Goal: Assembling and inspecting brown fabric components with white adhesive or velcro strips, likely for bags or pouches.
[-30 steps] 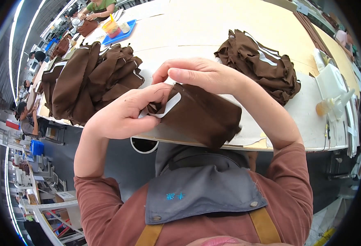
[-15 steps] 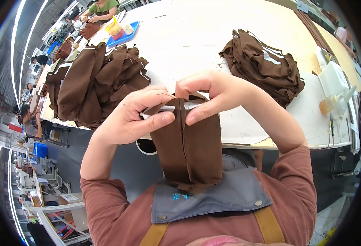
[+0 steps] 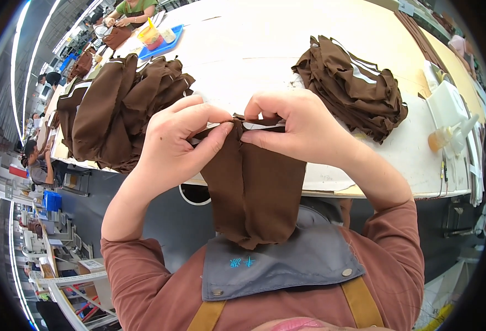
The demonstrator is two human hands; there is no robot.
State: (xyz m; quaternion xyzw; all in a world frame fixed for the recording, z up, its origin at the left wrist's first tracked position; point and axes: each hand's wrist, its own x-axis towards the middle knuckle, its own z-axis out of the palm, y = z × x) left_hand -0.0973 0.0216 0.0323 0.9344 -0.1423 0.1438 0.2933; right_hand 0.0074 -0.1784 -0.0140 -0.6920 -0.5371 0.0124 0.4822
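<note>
A brown sewn fabric piece [image 3: 254, 187] hangs between my hands in front of the grey apron, with a seam running down its middle. White strips show along its upper edge. My left hand [image 3: 179, 138] pinches that edge just left of the seam, thumb against fingertips. On the other side of the seam, my right hand [image 3: 295, 124] grips the edge with its thumb in front and fingers curled behind. Both sets of fingertips are close together at the top of the seam. The lower end of the piece reaches the apron [image 3: 276, 270].
Brown fabric piles lie on the pale table [image 3: 243, 41]: one pile [image 3: 121, 113] at left, another [image 3: 353, 88] at right. A blue tray [image 3: 168, 48] holds a tub. White bottles [image 3: 447, 110] stand at the right edge. A person [image 3: 132, 14] works at the far left.
Both hands have risen slightly with the fabric piece. My right thumb has shifted up to the top edge, and the piece hangs flatter, its seam turned toward me.
</note>
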